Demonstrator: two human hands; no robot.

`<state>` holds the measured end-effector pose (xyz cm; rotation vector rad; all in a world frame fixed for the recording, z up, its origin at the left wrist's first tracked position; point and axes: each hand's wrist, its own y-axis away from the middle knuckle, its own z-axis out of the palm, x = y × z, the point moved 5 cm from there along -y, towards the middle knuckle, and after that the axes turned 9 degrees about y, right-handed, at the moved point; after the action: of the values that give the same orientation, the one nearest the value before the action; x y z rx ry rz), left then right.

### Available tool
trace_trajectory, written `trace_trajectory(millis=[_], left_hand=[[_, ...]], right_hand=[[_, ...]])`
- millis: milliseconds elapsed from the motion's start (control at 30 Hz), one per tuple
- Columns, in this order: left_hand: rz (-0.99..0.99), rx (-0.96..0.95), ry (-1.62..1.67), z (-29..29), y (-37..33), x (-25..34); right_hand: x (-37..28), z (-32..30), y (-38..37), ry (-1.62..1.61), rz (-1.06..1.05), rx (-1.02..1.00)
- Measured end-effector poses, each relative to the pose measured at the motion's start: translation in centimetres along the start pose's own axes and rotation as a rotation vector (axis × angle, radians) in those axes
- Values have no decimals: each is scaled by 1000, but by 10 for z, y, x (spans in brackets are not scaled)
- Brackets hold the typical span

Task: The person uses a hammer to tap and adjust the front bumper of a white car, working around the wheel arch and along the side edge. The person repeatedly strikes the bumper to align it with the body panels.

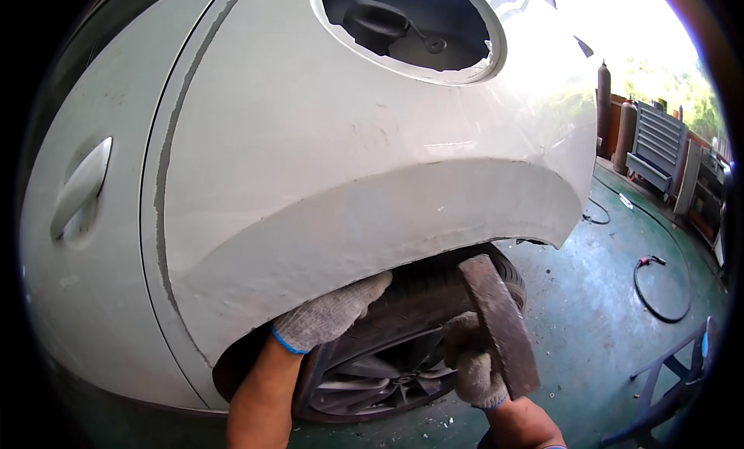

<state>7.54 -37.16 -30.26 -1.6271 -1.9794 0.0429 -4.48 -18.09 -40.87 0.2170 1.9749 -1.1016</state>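
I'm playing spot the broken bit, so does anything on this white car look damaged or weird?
Yes. The wheel arch looks bumpy near its lower edge instead of smooth. A ragged grey strip runs beside the door seam, and the round opening higher up has a jagged rim; such edges usually look neat.

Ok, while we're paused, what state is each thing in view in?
Left hand: gloved, at the edge of the wheel arch, fingers partly hidden
Right hand: gloved, closed on the dark slab
Dark slab: held, tilted
Car door: shut
Round opening: uncovered
Wheel: fitted under the arch
Hose: looped on the floor
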Motion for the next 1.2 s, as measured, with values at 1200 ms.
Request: trace_trajectory(millis=[1200], left_hand=[[299,103,-232,-10,7,22]], right_hand=[[-42,9,-19,69,-82,-63]])
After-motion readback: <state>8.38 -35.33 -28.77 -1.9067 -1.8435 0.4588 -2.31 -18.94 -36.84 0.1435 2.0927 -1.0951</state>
